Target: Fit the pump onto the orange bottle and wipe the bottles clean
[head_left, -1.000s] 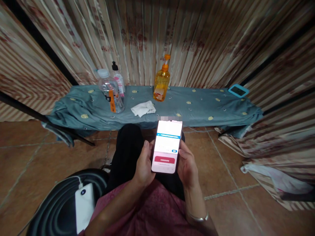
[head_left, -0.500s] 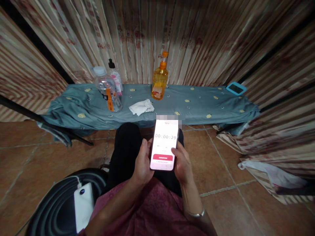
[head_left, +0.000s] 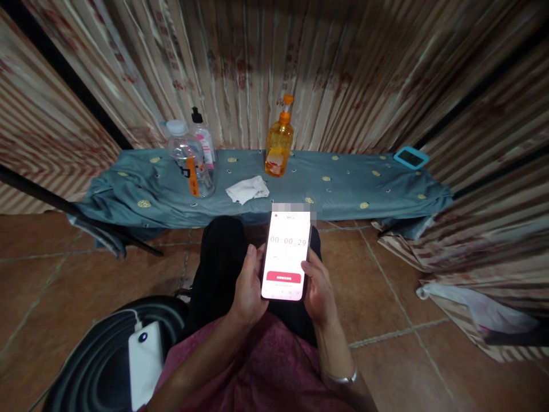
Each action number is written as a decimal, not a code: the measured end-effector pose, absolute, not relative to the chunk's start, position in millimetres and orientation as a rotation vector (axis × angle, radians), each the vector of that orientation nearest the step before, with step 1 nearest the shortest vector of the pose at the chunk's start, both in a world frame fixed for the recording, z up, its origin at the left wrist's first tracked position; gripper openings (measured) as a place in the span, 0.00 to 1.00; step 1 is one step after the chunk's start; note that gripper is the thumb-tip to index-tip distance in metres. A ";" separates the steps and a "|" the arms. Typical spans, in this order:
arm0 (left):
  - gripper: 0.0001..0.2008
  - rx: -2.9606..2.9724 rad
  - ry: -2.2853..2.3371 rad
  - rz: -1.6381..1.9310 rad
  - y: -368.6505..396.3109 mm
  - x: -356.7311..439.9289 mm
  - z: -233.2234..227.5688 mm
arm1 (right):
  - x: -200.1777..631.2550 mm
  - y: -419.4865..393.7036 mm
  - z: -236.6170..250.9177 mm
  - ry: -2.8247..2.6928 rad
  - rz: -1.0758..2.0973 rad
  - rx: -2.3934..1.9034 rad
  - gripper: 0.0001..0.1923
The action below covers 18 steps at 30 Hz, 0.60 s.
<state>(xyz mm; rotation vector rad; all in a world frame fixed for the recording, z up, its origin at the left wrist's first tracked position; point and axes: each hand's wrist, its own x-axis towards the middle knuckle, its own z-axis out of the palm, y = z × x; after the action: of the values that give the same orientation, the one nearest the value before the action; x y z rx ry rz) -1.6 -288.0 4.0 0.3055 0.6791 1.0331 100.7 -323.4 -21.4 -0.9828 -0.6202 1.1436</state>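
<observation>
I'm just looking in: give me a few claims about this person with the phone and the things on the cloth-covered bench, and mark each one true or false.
1. Both hands hold the phone: the left hand and the right hand grip its sides. True.
2. The phone's screen is dark. False: it is lit and shows 00:00:29 above a red button.
3. The orange pump bottle lies on its side. False: it stands upright on the teal cloth.
4. A crumpled white cloth lies on the teal cloth, between the clear bottle and the orange pump bottle. True.
</observation>
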 end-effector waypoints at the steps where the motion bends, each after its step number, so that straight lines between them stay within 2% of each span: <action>1: 0.18 0.307 0.680 1.035 -288.1 -1.6 4.4 | 100.6 -323.3 -21.6 -0.627 1.143 -0.979 0.14; 18: 0.17 0.290 0.660 1.054 -285.5 -1.8 5.7 | 100.6 -323.7 -26.2 -0.660 1.165 -0.981 0.15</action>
<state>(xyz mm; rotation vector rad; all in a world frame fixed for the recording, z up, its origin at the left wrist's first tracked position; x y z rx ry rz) -1.8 -285.5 5.7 0.2904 0.6596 1.0538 100.6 -323.7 -26.2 -0.9806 -0.6598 1.1649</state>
